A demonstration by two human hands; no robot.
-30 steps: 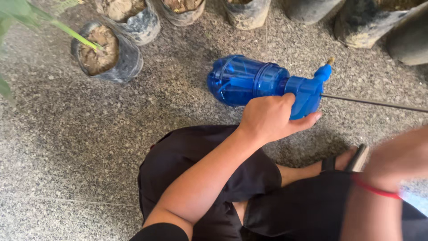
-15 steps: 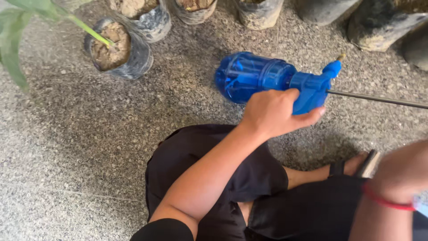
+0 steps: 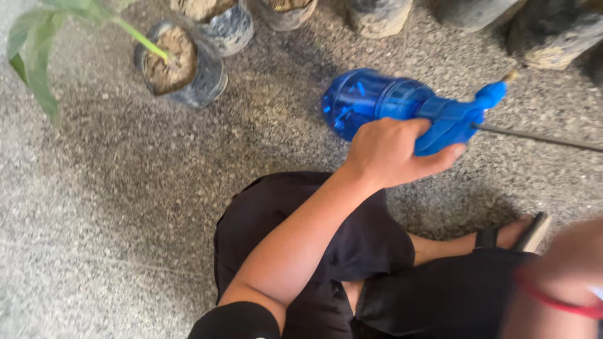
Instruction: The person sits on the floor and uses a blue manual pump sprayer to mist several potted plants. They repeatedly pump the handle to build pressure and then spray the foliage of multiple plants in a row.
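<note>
Since the earlier frames, the blue spray bottle (image 3: 389, 103) sits a little further right and lower in the head view, with the potted seedling (image 3: 179, 66) drifting the same way, while the left hand (image 3: 392, 150) keeps the same hold on the bottle's handle. That hand reaches forward from a bent elbow, forearm running up and to the right across a black-clothed knee (image 3: 326, 251), wrist slightly cocked. Its fingers are curled closed around the darker blue trigger grip, the thumb lying along the underside toward the nozzle end. The bottle lies on its side, low over the speckled stone floor (image 3: 113, 207); whether it touches the floor cannot be told. Its long axis runs nearly level across the view, the rounded translucent base pointing left and the pump head with its small tan tip pointing right and slightly up. A thin dark rod (image 3: 540, 138) runs off to the right from just beside the nozzle. At the lower right corner, the right hand (image 3: 565, 276) is a blurred shape with a red band at the wrist; its fingers cannot be made out. A sandalled foot (image 3: 521, 232) rests just beside it.
</note>
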